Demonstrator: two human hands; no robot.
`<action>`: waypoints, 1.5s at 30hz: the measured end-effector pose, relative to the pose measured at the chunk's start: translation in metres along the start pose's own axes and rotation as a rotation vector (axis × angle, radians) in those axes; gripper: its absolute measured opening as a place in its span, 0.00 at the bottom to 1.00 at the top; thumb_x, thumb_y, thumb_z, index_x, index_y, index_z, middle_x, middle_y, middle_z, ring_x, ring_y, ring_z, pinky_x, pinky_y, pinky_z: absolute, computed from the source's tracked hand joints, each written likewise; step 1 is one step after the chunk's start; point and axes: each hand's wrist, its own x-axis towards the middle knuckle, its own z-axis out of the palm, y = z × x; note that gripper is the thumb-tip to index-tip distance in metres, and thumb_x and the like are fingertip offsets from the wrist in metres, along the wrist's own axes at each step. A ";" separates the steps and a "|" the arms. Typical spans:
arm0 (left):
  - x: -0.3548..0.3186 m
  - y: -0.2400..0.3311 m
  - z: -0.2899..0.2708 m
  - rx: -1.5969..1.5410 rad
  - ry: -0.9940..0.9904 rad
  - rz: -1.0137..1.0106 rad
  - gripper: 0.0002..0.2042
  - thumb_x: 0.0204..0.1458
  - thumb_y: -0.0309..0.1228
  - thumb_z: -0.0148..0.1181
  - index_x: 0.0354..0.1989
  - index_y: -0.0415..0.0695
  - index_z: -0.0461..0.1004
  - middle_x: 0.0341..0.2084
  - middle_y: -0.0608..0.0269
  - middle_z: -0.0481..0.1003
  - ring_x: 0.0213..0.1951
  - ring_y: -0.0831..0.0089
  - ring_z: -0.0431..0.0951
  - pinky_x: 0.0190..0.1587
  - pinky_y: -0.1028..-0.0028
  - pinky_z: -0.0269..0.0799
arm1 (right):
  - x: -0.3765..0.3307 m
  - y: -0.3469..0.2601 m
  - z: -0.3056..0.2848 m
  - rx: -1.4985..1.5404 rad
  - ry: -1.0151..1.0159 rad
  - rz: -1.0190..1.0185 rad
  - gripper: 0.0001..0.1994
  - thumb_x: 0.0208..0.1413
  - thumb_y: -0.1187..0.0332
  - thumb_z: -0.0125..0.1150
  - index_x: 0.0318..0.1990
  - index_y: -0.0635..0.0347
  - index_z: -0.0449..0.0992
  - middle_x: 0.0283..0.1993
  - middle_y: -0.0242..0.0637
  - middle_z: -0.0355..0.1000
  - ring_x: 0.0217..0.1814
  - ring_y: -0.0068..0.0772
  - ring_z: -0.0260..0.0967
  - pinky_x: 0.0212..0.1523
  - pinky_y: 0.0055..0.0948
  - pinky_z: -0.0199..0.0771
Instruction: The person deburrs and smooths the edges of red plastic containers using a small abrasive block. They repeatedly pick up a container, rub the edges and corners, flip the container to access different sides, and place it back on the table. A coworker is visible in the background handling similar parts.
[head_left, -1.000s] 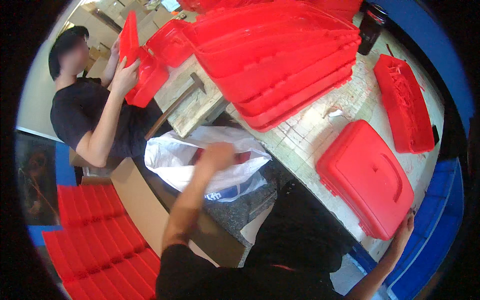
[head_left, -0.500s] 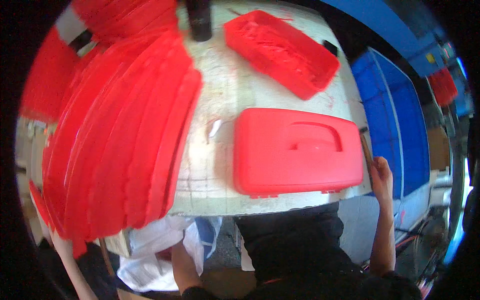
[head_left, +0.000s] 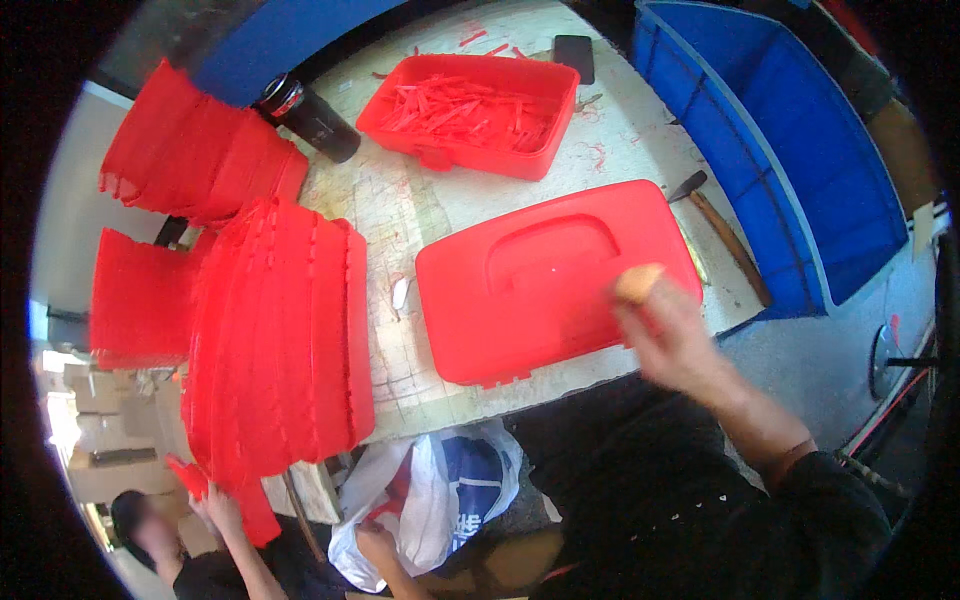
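Observation:
My right hand (head_left: 680, 340) is over the near right part of a closed red plastic case (head_left: 480, 340) with a moulded handle in its lid. Its fingers are bent around a small tan-yellow piece (head_left: 638, 284), blurred by motion, whose kind I cannot make out. My left hand (head_left: 377, 548) is low beneath the table's front edge, fingers curled at a white plastic bag (head_left: 432, 500) with red and blue on it. Right of the case lies a hammer (head_left: 728, 232) with a wooden handle, apart from both hands.
Stacked red case parts (head_left: 280, 340) stand on the left. Behind are an open red box (head_left: 545, 165) of red scraps, a black tumbler (head_left: 318, 125) and a black phone (head_left: 573, 60). A blue crate (head_left: 720, 110) borders the right edge. Another person's hand (head_left: 218, 510) holds something red at lower left.
My right hand has left the hammer at the table's right edge and moved left over the case. The left hand has come lower at the bag. The whole view has turned.

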 end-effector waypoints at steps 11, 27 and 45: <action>0.006 0.016 -0.065 -0.293 -0.165 0.125 0.08 0.51 0.28 0.60 0.34 0.39 0.82 0.24 0.43 0.79 0.28 0.51 0.81 0.30 0.62 0.73 | -0.014 -0.058 0.055 0.497 -0.657 -0.308 0.08 0.57 0.71 0.57 0.42 0.64 0.72 0.40 0.48 0.72 0.44 0.52 0.74 0.43 0.45 0.76; -0.006 0.189 -0.268 -0.761 -0.189 0.514 0.11 0.41 0.16 0.59 0.29 0.44 0.85 0.30 0.53 0.81 0.35 0.60 0.83 0.39 0.68 0.77 | -0.011 -0.102 0.058 0.537 -0.545 -0.529 0.32 0.52 0.64 0.67 0.62 0.71 0.63 0.60 0.57 0.64 0.63 0.57 0.64 0.62 0.47 0.67; 0.235 0.487 -0.122 -0.982 -0.528 0.552 0.21 0.64 0.45 0.53 0.49 0.37 0.77 0.39 0.53 0.81 0.43 0.68 0.79 0.49 0.69 0.72 | 0.147 0.054 0.028 0.035 -0.849 0.246 0.14 0.68 0.64 0.49 0.52 0.66 0.70 0.38 0.53 0.75 0.44 0.47 0.76 0.46 0.41 0.73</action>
